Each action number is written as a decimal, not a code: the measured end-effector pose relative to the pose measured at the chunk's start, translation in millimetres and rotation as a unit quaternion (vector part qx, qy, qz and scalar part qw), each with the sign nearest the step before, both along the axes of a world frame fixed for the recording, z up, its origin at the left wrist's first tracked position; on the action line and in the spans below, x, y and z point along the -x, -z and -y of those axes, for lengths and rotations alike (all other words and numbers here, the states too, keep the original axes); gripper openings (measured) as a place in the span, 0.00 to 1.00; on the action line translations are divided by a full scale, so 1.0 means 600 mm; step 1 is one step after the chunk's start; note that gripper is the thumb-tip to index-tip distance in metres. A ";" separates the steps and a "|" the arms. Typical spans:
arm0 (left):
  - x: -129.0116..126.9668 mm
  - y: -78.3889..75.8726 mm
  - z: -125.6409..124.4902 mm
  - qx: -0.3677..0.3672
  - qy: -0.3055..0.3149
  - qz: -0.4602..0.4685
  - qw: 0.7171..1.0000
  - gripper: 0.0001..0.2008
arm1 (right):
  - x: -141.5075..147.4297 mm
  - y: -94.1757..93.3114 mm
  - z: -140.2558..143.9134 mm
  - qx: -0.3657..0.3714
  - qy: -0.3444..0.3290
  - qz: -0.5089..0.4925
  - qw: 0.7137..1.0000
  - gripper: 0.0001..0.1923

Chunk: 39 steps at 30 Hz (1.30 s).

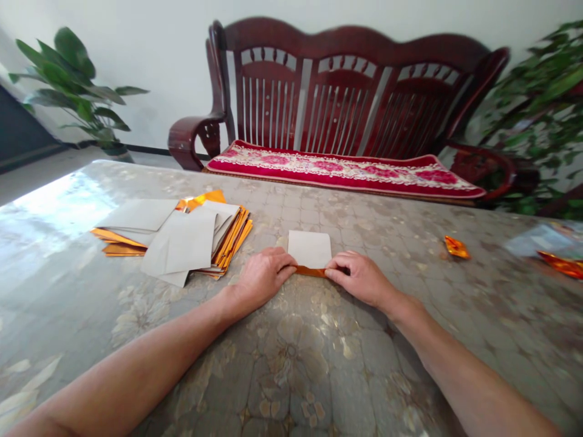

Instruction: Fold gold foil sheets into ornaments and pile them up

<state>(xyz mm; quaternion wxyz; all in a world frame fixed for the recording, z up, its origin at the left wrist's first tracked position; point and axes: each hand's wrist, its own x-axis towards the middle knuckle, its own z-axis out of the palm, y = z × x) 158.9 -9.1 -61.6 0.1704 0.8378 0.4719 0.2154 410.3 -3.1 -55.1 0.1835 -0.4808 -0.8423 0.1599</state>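
A small sheet of foil paper (310, 247) lies on the table in front of me, pale backing upward. Along its near edge a narrow strip is folded over, showing the shiny orange-gold side. My left hand (268, 272) pinches the left end of that strip between thumb and fingers. At the right end, my right hand (357, 276) grips the same strip with thumb and curled forefinger. To the left of my left hand sits a loose pile of foil paper sheets (182, 240), mostly pale side up with orange edges showing.
A small folded orange foil piece (456, 247) lies on the right of the patterned tablecloth (291, 364). Clear plastic (542, 238) with red-orange foil (562, 264) is at the far right. Behind the table stands a dark wooden bench (341, 91); leafy plants flank it.
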 end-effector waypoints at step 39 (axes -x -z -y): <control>-0.006 -0.015 0.002 -0.012 -0.063 -0.155 0.986 0.16 | 0.010 0.017 0.026 -0.097 0.063 0.102 0.988 0.17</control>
